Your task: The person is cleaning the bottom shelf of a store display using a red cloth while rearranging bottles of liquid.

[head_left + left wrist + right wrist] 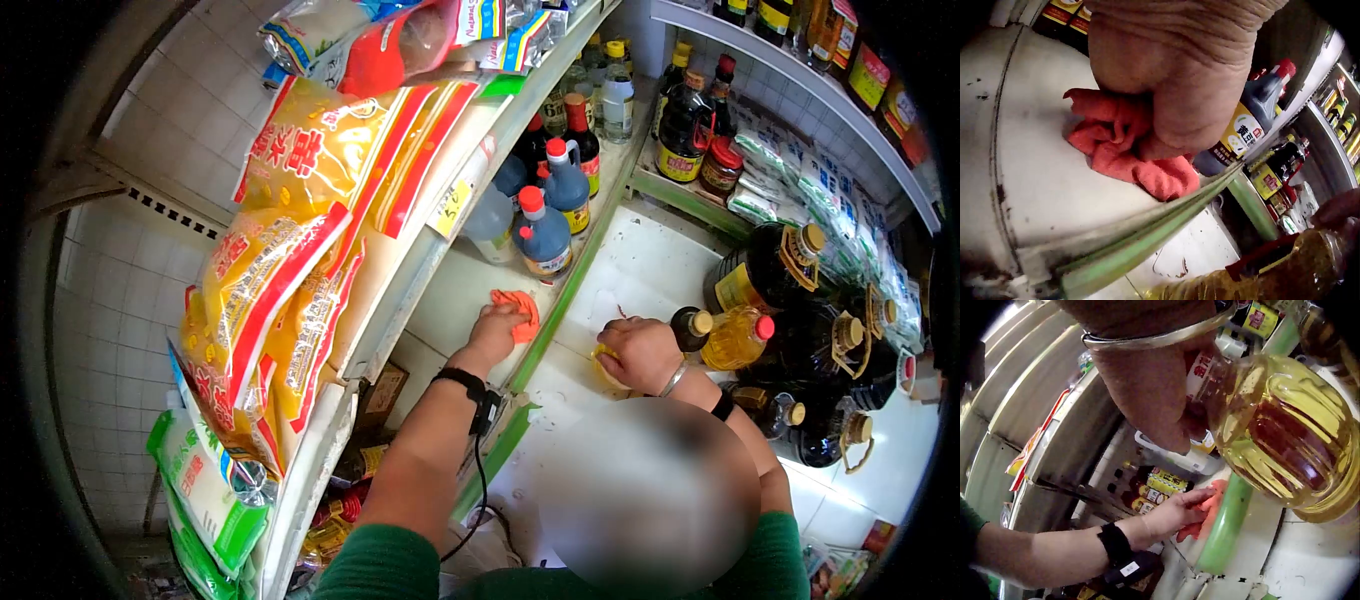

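My left hand (492, 338) grips a bunched orange-red cloth (516, 312) against the white tiled shelf (430, 305), just inside its green front edge (560, 312). Folds of the cloth stick out past the fingers in the left wrist view. Across that edge, my right hand (640, 352) holds a clear bottle of yellow cooking oil (1297, 431). Its fingers curl round the upper part of the bottle, near a red and white label. From the head, most of this bottle is hidden behind the hand.
Dark sauce jugs with red caps (545, 235) stand behind the cloth. To the right are a small oil bottle (735, 338) and several large dark oil jugs (765, 265). Yellow bags (300, 150) fill the upper left shelf, overhanging its edge. A cable (483, 500) hangs from the left wrist.
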Available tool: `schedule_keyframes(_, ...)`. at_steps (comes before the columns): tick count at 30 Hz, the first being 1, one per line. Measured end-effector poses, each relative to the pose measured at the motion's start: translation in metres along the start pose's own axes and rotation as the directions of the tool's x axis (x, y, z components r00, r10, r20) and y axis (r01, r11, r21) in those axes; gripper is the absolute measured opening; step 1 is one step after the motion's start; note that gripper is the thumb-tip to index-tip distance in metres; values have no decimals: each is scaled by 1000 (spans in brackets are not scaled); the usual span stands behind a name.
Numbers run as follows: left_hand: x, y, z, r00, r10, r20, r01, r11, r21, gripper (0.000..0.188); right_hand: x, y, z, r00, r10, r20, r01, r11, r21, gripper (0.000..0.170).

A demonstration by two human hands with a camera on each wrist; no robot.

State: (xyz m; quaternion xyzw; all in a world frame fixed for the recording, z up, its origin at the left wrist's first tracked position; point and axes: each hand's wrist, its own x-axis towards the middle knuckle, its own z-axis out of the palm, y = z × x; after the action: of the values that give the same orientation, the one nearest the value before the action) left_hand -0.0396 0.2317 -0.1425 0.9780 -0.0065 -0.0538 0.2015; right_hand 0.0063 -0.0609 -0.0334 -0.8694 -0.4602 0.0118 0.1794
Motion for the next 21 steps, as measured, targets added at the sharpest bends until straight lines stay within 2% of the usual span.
schedule_keyframes(2, -15, 3, 3, 999, 32, -5, -32, 999, -31, 47, -3, 3, 1, 997, -71, -18, 71, 997, 6, 17)
schedule_keyframes(4, -25, 9, -6, 1000, 23, -3, -23, 999, -25, 47, -4, 2, 0, 997, -66, -30, 66, 998, 15, 17)
schedule_keyframes(6, -29, -1, -2, 996, -83, -41, 83, 997, 0, 48, -3, 3, 0, 998, -55, -41, 57, 998, 28, 16)
schedule_keyframes(7, -30, -8, 2, 981, -152, -119, 165, 980, 114, 51, -2, 2, 0, 998, -47, -48, 48, 999, 21, 16)
schedule_keyframes(8, -26, -24, 11, 941, -275, -196, 307, 938, 160, 50, -1, 1, 0, 998, -41, -55, 42, 999, 13, 16)
schedule_keyframes(10, -20, -40, 1, 846, -470, -253, 524, 819, 233, 48, 1, 0, -1, 997, -32, -73, 34, 999, 32, 16)
schedule_keyframes(12, -6, -59, -6, 794, -533, -293, 592, 788, 170, 48, 0, -1, 1, 996, -17, -84, 21, 998, 51, 16)
schedule_keyframes(13, 8, -79, -3, 734, -643, -217, 673, 732, 108, 45, 1, -2, 2, 996, -4, -89, 9, 998, 55, 16)
schedule_keyframes(14, 21, -102, 7, 734, -645, -214, 674, 731, 107, 45, 3, -2, 2, 995, 5, -97, 0, 998, 56, 17)
schedule_keyframes(15, 32, -126, 19, 739, -614, -277, 649, 759, 48, 47, 5, -2, 1, 996, 6, -94, 0, 998, 58, 17)
schedule_keyframes(16, 43, -122, 11, 738, -582, -341, 617, 787, -7, 50, 6, -4, 0, 996, 20, -86, -15, 998, 57, 17)
schedule_keyframes(17, 51, -118, 0, 805, -529, -268, 580, 796, 171, 49, 7, -5, -1, 996, 35, -77, -31, 998, 58, 17)
schedule_keyframes(18, 61, -133, 5, 805, -531, -264, 581, 795, 172, 49, 8, -5, -1, 997, 37, -73, -32, 998, 62, 17)
schedule_keyframes(19, 68, -159, 17, 878, -393, -275, 479, 735, 480, 39, 8, -6, 0, 996, 39, -82, -35, 998, 54, 17)
schedule_keyframes(20, 73, -172, 25, 938, -254, -235, 342, 585, 735, 35, 8, -5, 0, 995, 40, -90, -36, 998, 44, 18)
schedule_keyframes(21, 73, -131, 2, 796, -514, -319, 524, 850, -63, 32, 7, -5, 1, 996, 40, -82, -36, 998, 46, 18)
